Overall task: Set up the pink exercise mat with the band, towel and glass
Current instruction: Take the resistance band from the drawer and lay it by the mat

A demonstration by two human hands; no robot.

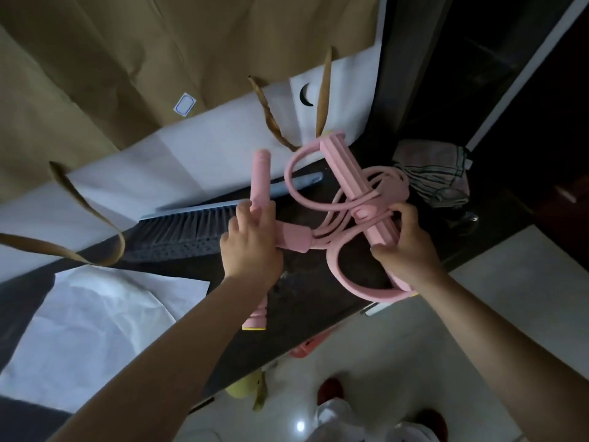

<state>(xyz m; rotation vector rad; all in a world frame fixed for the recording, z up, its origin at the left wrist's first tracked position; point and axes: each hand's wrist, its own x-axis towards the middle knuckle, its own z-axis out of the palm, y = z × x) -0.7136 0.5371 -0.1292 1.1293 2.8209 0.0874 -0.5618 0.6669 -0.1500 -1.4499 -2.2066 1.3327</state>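
A pink exercise band (334,215) with two ribbed bar handles, tubes and foot loops is held just above a dark table (306,291). My left hand (251,247) grips the left pink handle, which runs from upper left of the hand down past my wrist. My right hand (404,247) grips the right handle near its lower end, where the tubes cross. A folded towel (436,173), pinkish with dark stripes, lies on the table's far right. A clear glass (465,218) appears faintly just below the towel. No pink mat is in view.
A grey-blue brush (204,224) lies on the table behind my left hand. Brown and white paper bags (153,74) with twisted handles stand at the back left. White paper (105,327) covers the table's left. Below is a pale tiled floor (446,346) with red and yellow objects.
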